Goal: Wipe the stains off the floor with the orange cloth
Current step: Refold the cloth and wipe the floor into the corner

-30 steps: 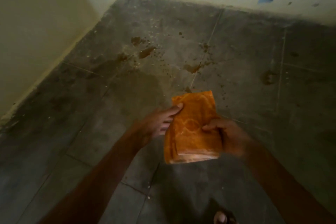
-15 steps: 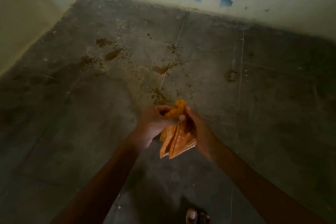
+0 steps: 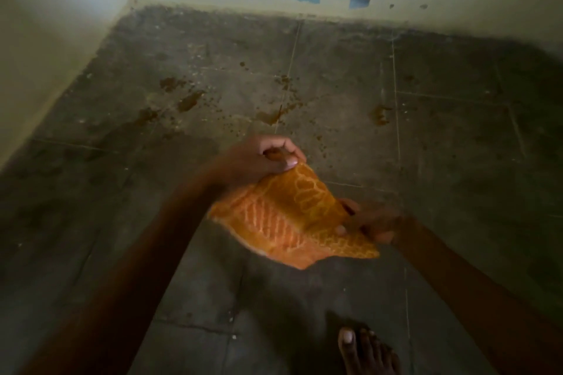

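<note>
Pinching orange cloth (image 3: 292,222) edges: left hand (image 3: 259,161); right hand (image 3: 371,222).

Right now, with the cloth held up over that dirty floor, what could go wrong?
1. The brown stains are spread wide across the floor, with many tiny specks, so some could be missed or smeared.
2. The bare foot could tread in the mess when stepping forward.
3. The cloth hangs loose between the left hand and right hand; a dangling corner may drag.
</note>
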Demonstrator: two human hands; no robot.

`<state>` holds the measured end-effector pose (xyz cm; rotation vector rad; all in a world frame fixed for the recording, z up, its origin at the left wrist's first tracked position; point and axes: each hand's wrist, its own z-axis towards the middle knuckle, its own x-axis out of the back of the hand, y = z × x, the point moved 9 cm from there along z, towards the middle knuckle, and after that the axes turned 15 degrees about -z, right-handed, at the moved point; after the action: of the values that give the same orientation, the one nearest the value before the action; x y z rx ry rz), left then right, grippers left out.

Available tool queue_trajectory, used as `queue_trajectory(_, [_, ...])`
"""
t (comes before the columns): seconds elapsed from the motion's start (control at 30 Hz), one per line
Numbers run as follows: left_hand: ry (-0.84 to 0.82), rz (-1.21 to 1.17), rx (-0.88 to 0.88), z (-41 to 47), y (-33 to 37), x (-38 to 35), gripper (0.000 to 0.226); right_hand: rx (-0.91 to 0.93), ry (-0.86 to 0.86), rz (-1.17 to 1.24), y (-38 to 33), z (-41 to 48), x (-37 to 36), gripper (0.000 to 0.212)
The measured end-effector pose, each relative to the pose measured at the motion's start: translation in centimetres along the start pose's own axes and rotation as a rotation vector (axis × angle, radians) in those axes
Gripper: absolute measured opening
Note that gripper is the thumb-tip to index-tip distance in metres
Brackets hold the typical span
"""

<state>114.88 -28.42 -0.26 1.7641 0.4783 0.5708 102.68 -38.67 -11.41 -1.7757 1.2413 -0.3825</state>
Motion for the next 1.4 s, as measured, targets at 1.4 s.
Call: queue_trajectory(1.4, [0.345,-0.241,0.217,2.1,-3.4,-10.8,0.039,0.128,0.666,0.264,1.0,-15.9,6.6,0.032])
